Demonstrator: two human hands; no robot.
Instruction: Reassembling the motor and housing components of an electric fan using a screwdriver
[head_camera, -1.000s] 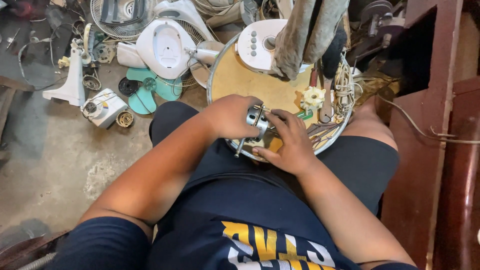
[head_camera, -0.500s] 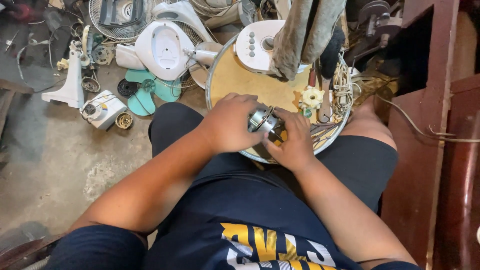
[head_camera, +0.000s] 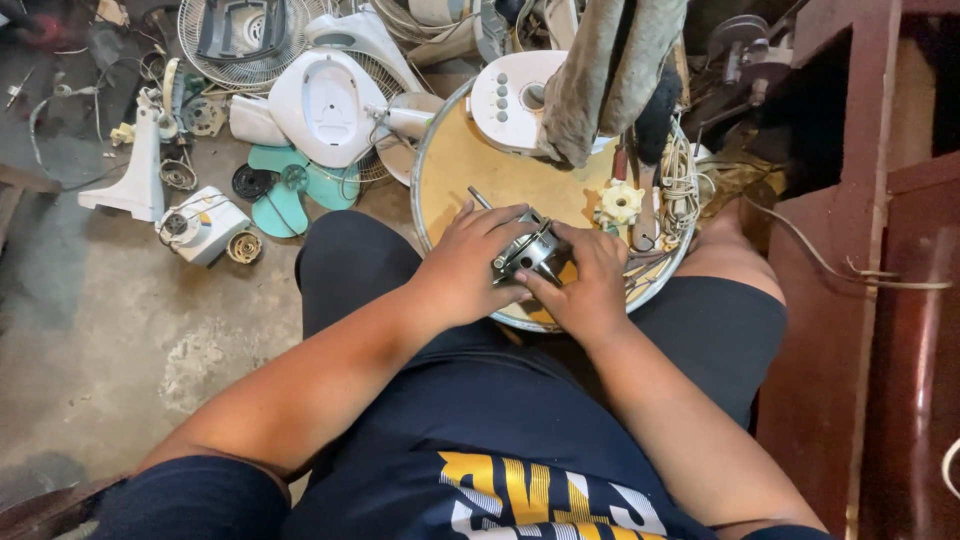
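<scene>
A small metal fan motor (head_camera: 530, 252) with a thin shaft sticking out toward the upper left rests at the near edge of a round yellow-topped stool (head_camera: 470, 160). My left hand (head_camera: 468, 260) is wrapped around the motor's left side. My right hand (head_camera: 585, 280) grips it from the right and below. Both hands hold the motor together above my lap. A white fan control housing with buttons (head_camera: 515, 95) lies at the stool's far side. A cream plastic gear-shaped part (head_camera: 620, 203) and a coil of wire (head_camera: 680, 175) lie to the right of the motor.
On the concrete floor to the left lie a white fan base (head_camera: 325, 105), a teal fan blade (head_camera: 285, 185), a wire fan guard (head_camera: 245, 40), a white motor casing (head_camera: 200, 225) and a white stand (head_camera: 135, 165). A grey rag (head_camera: 610, 70) hangs over the stool. Dark red wooden furniture (head_camera: 870, 300) stands at the right.
The hands have turned the motor between them and shifted slightly; its shaft now points up-left. The view has tilted a little.
</scene>
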